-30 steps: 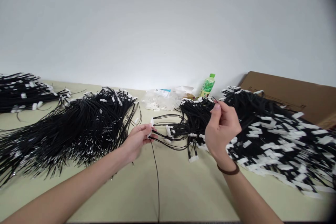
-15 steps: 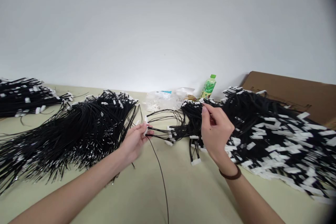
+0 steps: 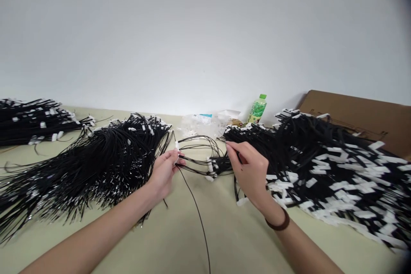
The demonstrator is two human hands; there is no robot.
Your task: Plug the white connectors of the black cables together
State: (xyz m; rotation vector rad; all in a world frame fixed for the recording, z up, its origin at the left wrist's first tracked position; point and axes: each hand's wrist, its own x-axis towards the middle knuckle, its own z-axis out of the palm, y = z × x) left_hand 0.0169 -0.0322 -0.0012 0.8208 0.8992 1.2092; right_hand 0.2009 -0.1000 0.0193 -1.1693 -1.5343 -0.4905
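Between the thumb and fingers of my left hand [image 3: 165, 171] is a white wire connector [image 3: 176, 147]. Black wires [image 3: 199, 138] loop from it to the right, and one loose black wire [image 3: 199, 214] hangs from it toward me. My right hand [image 3: 248, 169] is pinched, thumb against index finger, in front of the right-hand wires; whatever lies at its fingertips is too small to make out. Several small white connectors [image 3: 210, 169] sit between the two hands, at the far ends of the looped wires.
A heap of black wires [image 3: 105, 154] covers the table's left side, with another bundle [image 3: 35, 122] beyond. On the right lies a pile of wires with white connectors [image 3: 346, 180]. Behind are a clear plastic bag [image 3: 199, 126], a green-capped bottle [image 3: 257, 109] and a cardboard box [image 3: 353, 115].
My right hand has moved left and slightly down, closer to the left hand, still pinched. My left hand keeps hold of the white connector. The view has shifted slightly.
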